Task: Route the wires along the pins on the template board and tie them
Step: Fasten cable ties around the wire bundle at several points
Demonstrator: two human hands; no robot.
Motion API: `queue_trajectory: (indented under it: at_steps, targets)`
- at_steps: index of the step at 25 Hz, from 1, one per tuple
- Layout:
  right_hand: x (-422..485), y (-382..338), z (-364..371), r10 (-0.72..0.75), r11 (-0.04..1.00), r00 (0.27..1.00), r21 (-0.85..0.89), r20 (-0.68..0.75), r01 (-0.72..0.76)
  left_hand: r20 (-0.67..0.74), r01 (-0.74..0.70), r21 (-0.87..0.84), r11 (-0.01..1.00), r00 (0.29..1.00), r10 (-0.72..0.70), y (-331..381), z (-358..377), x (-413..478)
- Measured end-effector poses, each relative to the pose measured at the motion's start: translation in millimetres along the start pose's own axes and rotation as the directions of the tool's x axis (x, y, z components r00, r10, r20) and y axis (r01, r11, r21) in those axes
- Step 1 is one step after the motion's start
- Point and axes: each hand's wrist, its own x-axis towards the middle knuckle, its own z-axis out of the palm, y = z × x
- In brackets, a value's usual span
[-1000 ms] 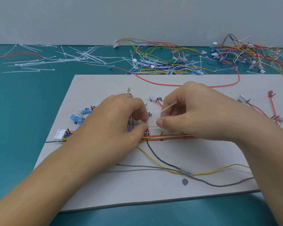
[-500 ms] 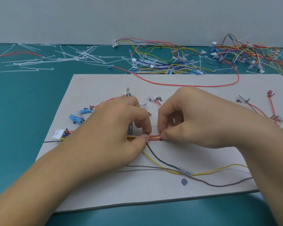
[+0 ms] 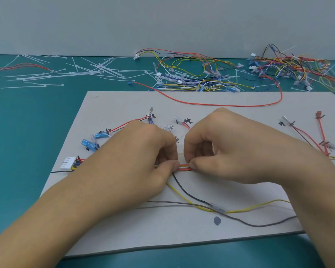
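Lowered since a second ago, both hands are now pressed onto the wire bundle, and the tie tail that was sticking up can't be seen. Bundle's pinched by the curled left hand and right hand mid template board, likely so strands are kept together for tying.

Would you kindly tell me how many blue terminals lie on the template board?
2: one blue terminal left of the left hand, the other lower-left of it; the hand may hide more.
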Motion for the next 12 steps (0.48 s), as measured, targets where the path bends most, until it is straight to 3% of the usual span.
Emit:
queue_trajectory:
  at_steps: [12]
  targets:
    - [1, -32, 15, -0.059, 0.990, 0.998, -0.126, -0.029, 0.055, 0.083, 0.066, 0.068, 0.995, 0.994, -0.072, -17, -23, -13]
